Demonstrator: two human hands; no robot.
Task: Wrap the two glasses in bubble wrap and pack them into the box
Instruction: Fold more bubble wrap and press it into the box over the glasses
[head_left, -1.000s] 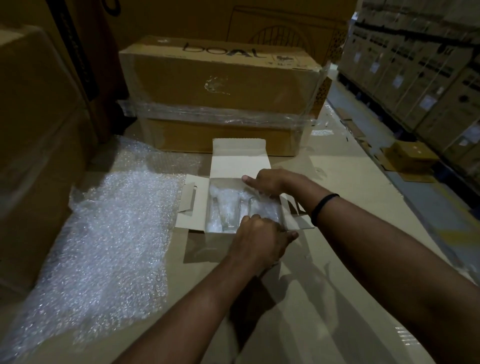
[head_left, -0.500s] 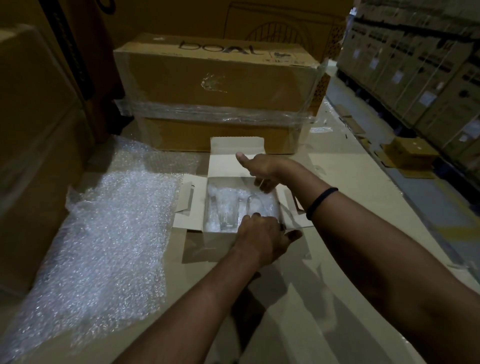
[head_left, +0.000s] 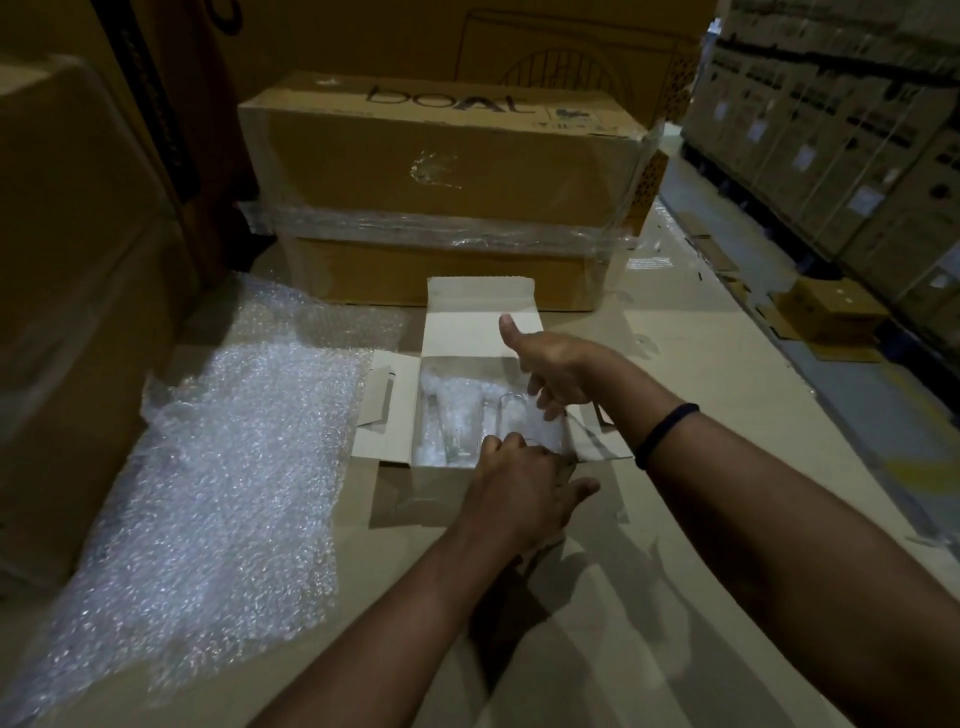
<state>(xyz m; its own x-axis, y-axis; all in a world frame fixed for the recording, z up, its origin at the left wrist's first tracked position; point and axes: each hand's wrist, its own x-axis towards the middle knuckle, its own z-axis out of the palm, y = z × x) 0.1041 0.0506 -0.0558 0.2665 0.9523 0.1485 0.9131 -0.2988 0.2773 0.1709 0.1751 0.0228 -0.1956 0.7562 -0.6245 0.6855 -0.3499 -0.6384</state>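
- the small white box stands open in the middle of the cardboard surface; i use it as the landmark for all places.
- inside the box lie two glasses side by side in bubble wrap; the light is dim and the wrap is shiny, so their edges are hard to make out, and i cannot tell how fully each one is wrapped.
- the left hand is at the near right corner of the box and covers it; its fingers are bent at the rim, touching the wrap or the glass there, but i cannot tell if they grip anything.
- the right hand is above the right side of the box, thumb up; its fingertips seem to pinch the top of the wrap, but this is not clear. it hides part of the back flap.
- a dark band is on the right wrist.
- the right flap of the box is mostly hidden under the hands.
- left of the box a big sheet of bubble wrap lies flat on the surface; the frame cuts off its near end.
- behind the box stands a large brown carton with clear film around it.
- far to the right of the box, lower down, is a floor with stacked cartons, dark and blurred.
- at the left edge a tall carton is cut off.
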